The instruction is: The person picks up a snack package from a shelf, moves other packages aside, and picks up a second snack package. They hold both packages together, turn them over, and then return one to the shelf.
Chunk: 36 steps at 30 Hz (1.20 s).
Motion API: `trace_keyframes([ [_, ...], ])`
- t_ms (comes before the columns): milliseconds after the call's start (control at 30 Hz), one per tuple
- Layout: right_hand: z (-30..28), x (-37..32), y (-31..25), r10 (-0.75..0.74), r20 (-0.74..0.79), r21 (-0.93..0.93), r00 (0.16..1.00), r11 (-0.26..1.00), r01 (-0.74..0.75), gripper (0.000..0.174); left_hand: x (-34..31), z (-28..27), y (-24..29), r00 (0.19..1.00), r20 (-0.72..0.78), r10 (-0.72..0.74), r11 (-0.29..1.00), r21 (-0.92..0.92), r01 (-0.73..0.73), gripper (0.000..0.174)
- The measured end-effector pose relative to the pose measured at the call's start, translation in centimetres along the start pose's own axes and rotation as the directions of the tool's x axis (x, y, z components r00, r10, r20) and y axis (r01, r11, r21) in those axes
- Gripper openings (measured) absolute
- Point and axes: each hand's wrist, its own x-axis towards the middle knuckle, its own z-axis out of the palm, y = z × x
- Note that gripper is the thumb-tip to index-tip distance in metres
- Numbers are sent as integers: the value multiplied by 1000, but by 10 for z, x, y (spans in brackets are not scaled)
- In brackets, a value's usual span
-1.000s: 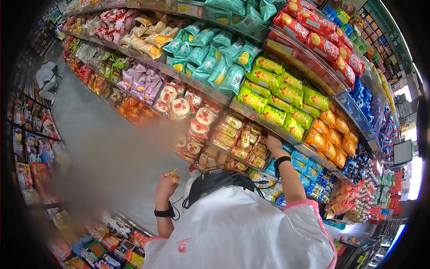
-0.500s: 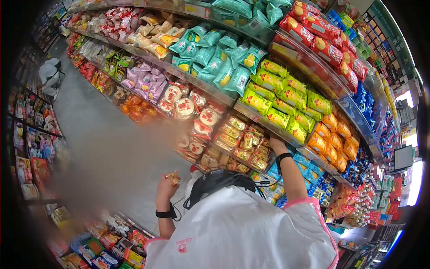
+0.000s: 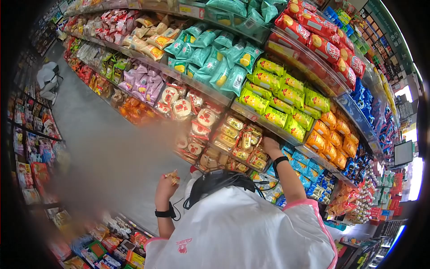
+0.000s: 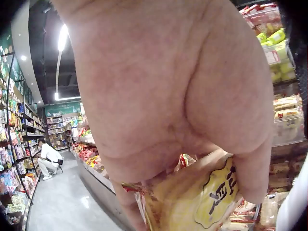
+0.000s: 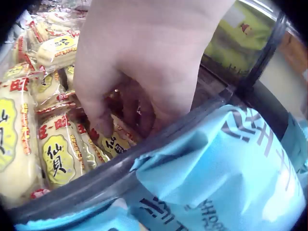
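In the head view my left hand [image 3: 165,188] is held low over the aisle, away from the shelf. It grips a rice cracker pack [image 4: 192,199] in clear wrap with a yellow label, its fingers and thumb around the sides. My right hand [image 3: 270,145] reaches into the bin of rice cracker packs [image 3: 245,141]. Up close in the right wrist view, its thumb and curled fingers pinch a rice cracker pack [image 5: 117,143] by the bin's dark front divider [image 5: 96,180]. The fingertips are partly hidden behind that pack and the divider.
Blue snack bags [image 5: 226,168] lie just across the divider. Yellow-green packs [image 3: 286,96] fill the shelf above my right hand, with its ledge close over the wrist. Round white crackers [image 3: 206,117] sit to the left. Down the aisle a person [image 4: 49,159] crouches by another shelf.
My right hand has drawn back a little from under the ledge, so more of it shows. The left hand keeps its pack in nearly the same place.
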Motion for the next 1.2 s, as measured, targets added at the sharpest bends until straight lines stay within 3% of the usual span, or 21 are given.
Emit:
trace_keyframes([
  [100, -21, -1, -2, -22, 196, -22, 980, 999, 27, 30, 0, -2, 0, 1000, 16, 0, 1000, 19, -1, 39],
  [200, -13, 3, 8, -59, 115, -24, 992, 998, 62, 29, 2, -1, 1, 998, 60, 7, 998, 55, -10, 42],
  [233, 4, 17, 17, -37, -72, -12, 997, 999, 36, 28, 3, -1, -1, 997, 73, 6, 998, 69, -11, 43],
  [300, 36, 41, 24, 17, -429, 26, 903, 1000, -6, 27, 3, 1, -4, 999, 45, 25, 998, 53, -27, 43],
  [400, 13, 18, 6, 44, -511, 40, 859, 999, -28, 26, 3, -2, -2, 999, 46, 12, 999, 32, -13, 42],
  [500, -20, -21, -22, -51, -349, 8, 936, 998, 57, 23, 8, 6, -7, 998, 52, 25, 999, 17, -26, 40],
  [533, -33, -32, -33, -75, -217, 1, 973, 997, 77, 19, 10, 7, -7, 998, 53, 38, 999, 16, -39, 40],
  [567, -24, -36, -41, -113, -366, 42, 924, 990, 138, 20, 12, 8, -7, 997, 70, 37, 999, 36, -39, 39],
  [633, -22, -45, -64, -139, -430, 113, 892, 972, 206, 34, 15, 2, 0, 995, 98, 34, 996, 80, -42, 38],
  [733, -40, -67, -93, -133, -302, 165, 944, 968, 189, 50, 17, -6, 13, 996, 80, 43, 997, 68, -48, 37],
  [833, -22, -54, -92, -125, -337, 229, 933, 951, 209, 61, 19, -19, 32, 994, 84, 71, 997, 28, -74, 35],
  [933, -21, -45, -84, -63, -232, 386, 971, 910, 151, 57, 23, -13, 28, 995, 81, 58, 997, 49, -63, 35],
  [1033, -28, -48, -60, -136, -418, 348, 898, 890, 296, 52, 22, -11, 23, 994, 73, 87, 992, 80, -93, 37],
  [1100, -50, -62, -40, -129, -393, 296, 911, 920, 258, 47, 25, 1, 5, 989, 90, 120, 988, 84, -127, 37],
  [1200, -54, -69, -6, -149, -218, -11, 965, 989, 150, 36, 28, 10, -3, 985, 97, 143, 984, 96, -153, 36],
])
